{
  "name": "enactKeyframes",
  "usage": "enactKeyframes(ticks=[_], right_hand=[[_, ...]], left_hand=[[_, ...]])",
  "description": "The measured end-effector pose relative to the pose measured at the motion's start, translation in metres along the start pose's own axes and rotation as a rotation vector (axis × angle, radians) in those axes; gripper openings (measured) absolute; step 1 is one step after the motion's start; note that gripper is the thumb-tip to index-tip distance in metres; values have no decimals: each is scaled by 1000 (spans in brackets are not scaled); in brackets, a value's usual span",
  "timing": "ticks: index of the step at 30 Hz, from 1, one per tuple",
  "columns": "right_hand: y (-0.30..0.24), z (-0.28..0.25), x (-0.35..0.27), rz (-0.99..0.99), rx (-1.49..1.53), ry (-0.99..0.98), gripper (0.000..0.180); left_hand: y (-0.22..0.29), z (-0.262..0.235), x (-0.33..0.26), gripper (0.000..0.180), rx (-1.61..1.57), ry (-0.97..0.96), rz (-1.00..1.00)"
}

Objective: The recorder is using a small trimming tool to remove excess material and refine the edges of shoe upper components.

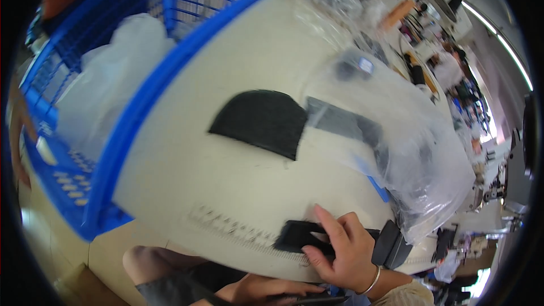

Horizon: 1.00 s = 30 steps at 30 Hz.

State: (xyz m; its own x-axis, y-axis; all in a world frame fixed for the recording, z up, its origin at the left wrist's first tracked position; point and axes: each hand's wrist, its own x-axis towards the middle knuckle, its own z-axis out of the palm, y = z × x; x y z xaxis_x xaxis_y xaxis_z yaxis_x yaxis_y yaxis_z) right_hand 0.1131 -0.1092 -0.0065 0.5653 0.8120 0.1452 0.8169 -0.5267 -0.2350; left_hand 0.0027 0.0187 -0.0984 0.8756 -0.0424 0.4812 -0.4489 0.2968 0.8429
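Observation:
My right hand [349,253], with a thin bracelet at the wrist, is over the table's near edge. Its thumb and index finger are spread apart above a flat black piece [296,236], the thumb tip touching or close to it. Beside the wrist sits a stack of dark folded pieces [392,245]. Low in the view, below the table edge, my left hand [266,288] lies near my lap by some dark material; its fingers are partly hidden. A black half-round piece [262,122] lies flat on the white table [226,181], away from both hands.
A blue plastic crate [136,107] holding a white bag [116,73] borders the table's left side. Clear plastic bags [419,141] with dark pieces cover the right side. A ruler scale [243,237] runs along the near edge. Sewing machines [513,173] stand at right.

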Motion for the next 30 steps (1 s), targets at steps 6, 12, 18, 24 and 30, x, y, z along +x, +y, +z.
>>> enactKeyframes(ticks=[6,12,18,24,30], right_hand=[[1,14,-9,-108,-1,92,55],[-1,14,-18,-48,77,176,46],[-2,16,-13,-161,-29,230,40],[-8,1,-20,-281,223,346,28],[-77,-29,-97,-440,540,-49,39]], left_hand=[[19,26,-31,34,347,237,35],[65,48,-62,36,541,297,-84],[92,59,-104,40,735,289,-563],[109,80,-127,28,704,635,-355],[130,104,-121,23,962,868,-568]])
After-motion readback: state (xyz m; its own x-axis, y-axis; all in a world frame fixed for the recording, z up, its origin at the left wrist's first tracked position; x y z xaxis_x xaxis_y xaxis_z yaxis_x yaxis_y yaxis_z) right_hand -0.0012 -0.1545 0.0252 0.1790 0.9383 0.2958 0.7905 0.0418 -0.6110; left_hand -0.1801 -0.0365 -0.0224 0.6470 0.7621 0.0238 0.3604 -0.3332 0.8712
